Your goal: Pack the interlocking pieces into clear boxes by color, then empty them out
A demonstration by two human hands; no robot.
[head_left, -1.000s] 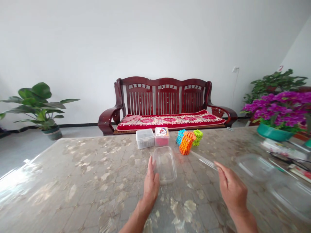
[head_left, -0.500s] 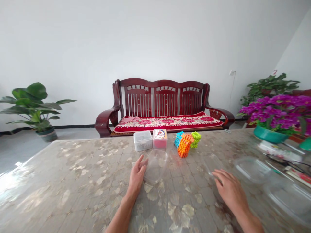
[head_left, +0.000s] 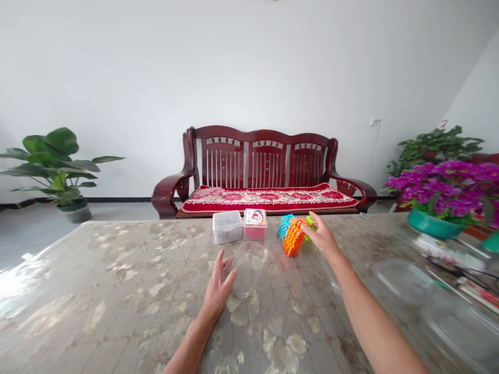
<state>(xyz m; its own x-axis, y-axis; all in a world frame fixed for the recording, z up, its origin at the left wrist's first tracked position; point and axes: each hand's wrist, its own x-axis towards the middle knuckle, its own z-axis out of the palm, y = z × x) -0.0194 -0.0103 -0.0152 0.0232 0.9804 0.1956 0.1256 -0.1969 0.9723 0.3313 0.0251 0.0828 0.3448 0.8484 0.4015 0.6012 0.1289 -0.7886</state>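
My right hand (head_left: 324, 238) reaches over the toy blocks, its thumb and fingers closed around the light green interlocking block piece (head_left: 310, 224), which it partly hides. Just left of it stand an orange block piece (head_left: 292, 239) and, behind that, a blue one (head_left: 285, 225). My left hand (head_left: 218, 283) is open, fingers apart, at the left edge of a clear plastic container (head_left: 249, 267); whether it touches the rim I cannot tell.
Behind my left hand stand a translucent lidded box (head_left: 227, 227) and a pink box with a printed label (head_left: 254, 225). Clear plastic lids or trays (head_left: 405, 280) lie to the right. Glasses (head_left: 454, 266) and a teal pot of purple flowers (head_left: 434, 222) are farther right.
My right hand has moved forward and left from beside a clear plastic piece to the green block piece. The left hand stays by the clear container, its thumb now spread wider.
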